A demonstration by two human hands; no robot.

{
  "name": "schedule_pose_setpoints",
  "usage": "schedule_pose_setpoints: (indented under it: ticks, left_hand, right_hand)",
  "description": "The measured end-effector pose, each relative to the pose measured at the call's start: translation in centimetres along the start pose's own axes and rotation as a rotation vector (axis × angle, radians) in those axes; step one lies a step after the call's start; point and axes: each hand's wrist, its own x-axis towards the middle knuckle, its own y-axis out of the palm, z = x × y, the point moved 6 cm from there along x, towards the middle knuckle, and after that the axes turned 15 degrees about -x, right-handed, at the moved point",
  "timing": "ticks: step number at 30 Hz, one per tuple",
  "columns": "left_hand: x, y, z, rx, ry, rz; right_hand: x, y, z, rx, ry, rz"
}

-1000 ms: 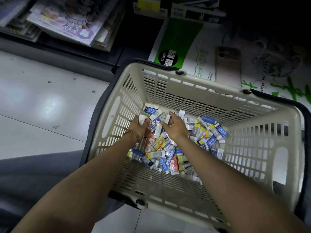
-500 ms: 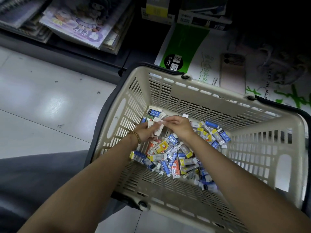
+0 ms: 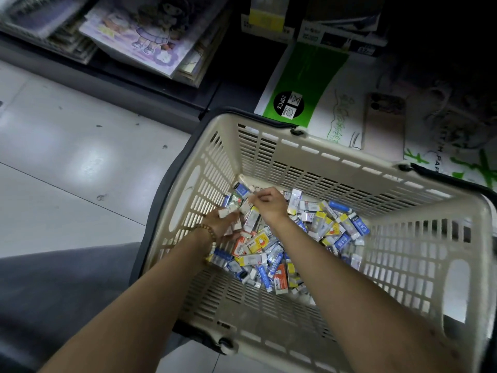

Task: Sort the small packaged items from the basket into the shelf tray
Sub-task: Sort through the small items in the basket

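A beige plastic basket (image 3: 349, 164) stands on the pale tiled floor (image 3: 67, 157), in front of a low dark shelf (image 3: 161, 84). The small packaged items (image 3: 322, 227), blue, yellow, white and orange, lie in a loose heap on its bottom. Both hands reach inside, over the left part of the heap. The left hand (image 3: 223, 224), with a beaded bracelet (image 3: 205, 231) on the wrist, has its fingers curled around several white packs (image 3: 228, 213). The right hand (image 3: 270, 203) is just beside it, fingers bent inward. It seems to pinch a single pack (image 3: 246, 208) between thumb and forefinger, but the blur makes this uncertain. Behind the basket a phone (image 3: 383, 125) lies on a green and white carton (image 3: 304, 84), and picture books (image 3: 145, 36) are stacked on the shelf
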Motion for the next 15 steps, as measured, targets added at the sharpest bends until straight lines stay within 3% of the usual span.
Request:
schedule_pose_setpoints:
  ticks: [5, 8, 11, 15]
  left_hand:
    - [0.1, 0.3, 0.2, -0.055, -0.094, 0.026]
    - [-0.3, 1.5, -0.2, -0.067, -0.079, 0.135]
    - [-0.9, 2.4, 0.0, 0.007, -0.059, 0.277]
    - [-0.4, 0.9, 0.4, -0.095, -0.077, 0.136]
  right_hand:
    - [-0.6, -3.6, 0.2, 0.11, -0.031, -0.077]
    - [-1.4, -4.4, 0.8, 0.203, -0.098, 0.074]
    - [-2.4, -2.6, 1.4, 0.122, -0.145, 0.252]
    - [-1.0, -2.1, 1.9, 0.05, -0.111, 0.122]
